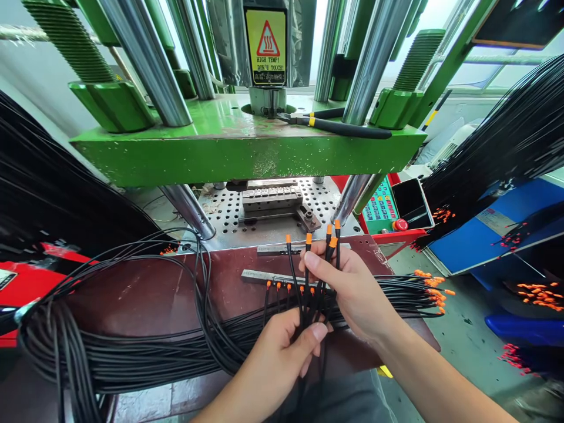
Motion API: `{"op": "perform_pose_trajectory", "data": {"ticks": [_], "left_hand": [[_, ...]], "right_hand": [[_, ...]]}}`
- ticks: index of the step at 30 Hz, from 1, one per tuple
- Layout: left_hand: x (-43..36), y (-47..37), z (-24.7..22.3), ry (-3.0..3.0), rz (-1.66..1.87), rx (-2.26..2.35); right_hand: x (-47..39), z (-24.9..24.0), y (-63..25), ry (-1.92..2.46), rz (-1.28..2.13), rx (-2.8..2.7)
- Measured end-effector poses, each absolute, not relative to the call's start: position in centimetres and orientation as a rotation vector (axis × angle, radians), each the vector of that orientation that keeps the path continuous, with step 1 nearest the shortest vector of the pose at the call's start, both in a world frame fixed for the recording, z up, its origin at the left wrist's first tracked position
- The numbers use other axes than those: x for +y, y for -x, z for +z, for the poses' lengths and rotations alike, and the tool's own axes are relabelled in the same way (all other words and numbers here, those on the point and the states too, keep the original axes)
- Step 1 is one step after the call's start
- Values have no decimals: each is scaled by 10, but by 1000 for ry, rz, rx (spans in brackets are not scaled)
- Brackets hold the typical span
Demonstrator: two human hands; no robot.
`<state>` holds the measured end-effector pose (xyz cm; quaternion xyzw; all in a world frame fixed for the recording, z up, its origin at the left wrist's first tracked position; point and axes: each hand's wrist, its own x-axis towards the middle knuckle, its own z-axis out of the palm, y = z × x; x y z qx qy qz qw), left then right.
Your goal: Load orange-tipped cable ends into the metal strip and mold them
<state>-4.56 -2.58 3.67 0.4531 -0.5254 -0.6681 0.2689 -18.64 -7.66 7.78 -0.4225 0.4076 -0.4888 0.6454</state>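
Several black cables [307,267] with orange tips stand upright between my two hands. My left hand [282,352] is closed around their lower part, thumb laid across them. Higher up, my right hand [348,282] pinches some of the same cables between thumb and fingers, just below the orange ends. Behind them on the brown tabletop [145,288] lies a metal bar [259,276] with a row of orange-tipped cable ends along its front edge. A second metal bar [268,251] rests farther back, partly hidden by the cables and my right hand.
A thick bundle of black cables [154,358] crosses the table, its orange ends [434,291] at the right. Beyond stands a green press [247,158] with a heat-warning sign [265,47], pliers [343,124] on top and a metal mould [271,202] below. A control panel [382,202] is at right.
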Motion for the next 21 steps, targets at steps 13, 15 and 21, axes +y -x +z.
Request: {"op": "perform_pose_trajectory", "data": {"ticks": [13,15,21], "left_hand": [[-28,45,36,-1197,-1823,-1391],[-27,46,33,-1187,-1825,-1386],[-17,38,57,-883,-1691,-1055]], "right_hand": [[-75,77,187,940,-1120,929],[-75,75,189,949,-1126,925],[-70,67,205,983,-1206,857]]}}
